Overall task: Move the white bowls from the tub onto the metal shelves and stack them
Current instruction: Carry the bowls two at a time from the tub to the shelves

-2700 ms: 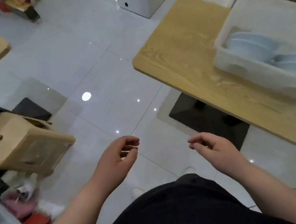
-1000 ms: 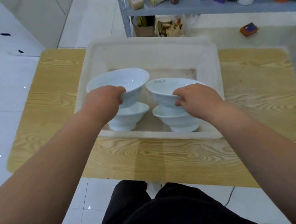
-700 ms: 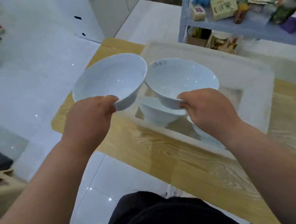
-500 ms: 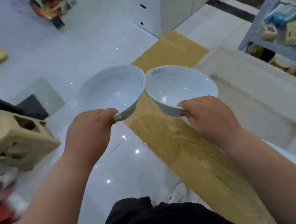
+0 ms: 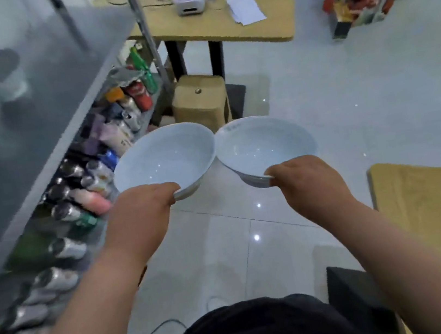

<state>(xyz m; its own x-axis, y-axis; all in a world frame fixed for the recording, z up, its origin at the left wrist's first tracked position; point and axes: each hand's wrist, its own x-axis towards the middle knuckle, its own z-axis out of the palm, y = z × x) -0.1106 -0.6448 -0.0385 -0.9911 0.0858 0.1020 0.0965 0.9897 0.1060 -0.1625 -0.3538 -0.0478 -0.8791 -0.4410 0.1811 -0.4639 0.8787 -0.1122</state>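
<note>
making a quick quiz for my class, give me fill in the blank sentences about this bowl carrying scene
The left hand grips the left bowl and the right hand grips the right bowl; both bowls are ___ inside.
The metal shelves stand on the person's ___ side.
Sheets of white ___ lie on the far table.
Missing words: empty; left; paper.

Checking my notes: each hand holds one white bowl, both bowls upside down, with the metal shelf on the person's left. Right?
Not quite. The head view shows both bowls upright, open side up: the left hand grips the left bowl by its near rim, the right hand the right bowl. The metal shelf is on the person's left.
</note>
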